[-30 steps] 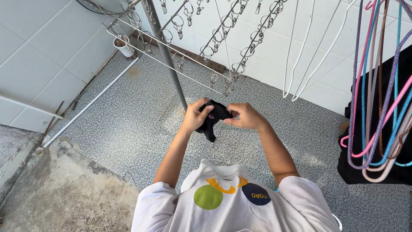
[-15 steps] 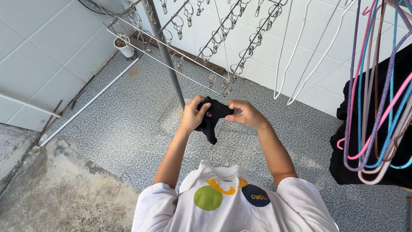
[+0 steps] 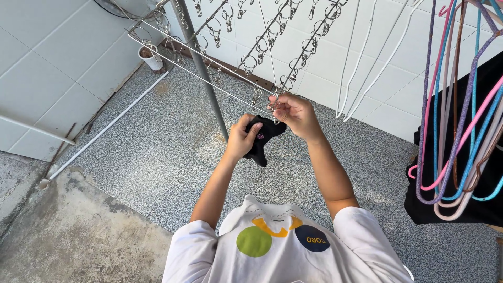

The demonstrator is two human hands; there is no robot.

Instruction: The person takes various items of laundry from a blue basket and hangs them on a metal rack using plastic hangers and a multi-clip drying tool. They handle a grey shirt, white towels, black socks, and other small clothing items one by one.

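My left hand (image 3: 240, 140) grips a small black cloth (image 3: 262, 142), perhaps a sock, which hangs bunched below the fingers. Just to its right, my right hand (image 3: 296, 115) pinches a metal clip (image 3: 274, 104) that dangles from the near rail of a hanging metal clip rack (image 3: 209, 78). The top edge of the cloth sits right under that clip, touching my right fingertips. Both arms reach up in front of my white printed shirt (image 3: 277, 246).
A grey metal pole (image 3: 204, 73) stands just left of my hands. Coloured hangers (image 3: 461, 131) and a black garment (image 3: 487, 178) hang at the right, white wire hangers (image 3: 361, 68) behind. A white pipe (image 3: 105, 131) lies on the speckled floor by the tiled wall.
Both hands have risen with the black cloth toward the rack. My right hand has left the cloth and now pinches a hanging clip.
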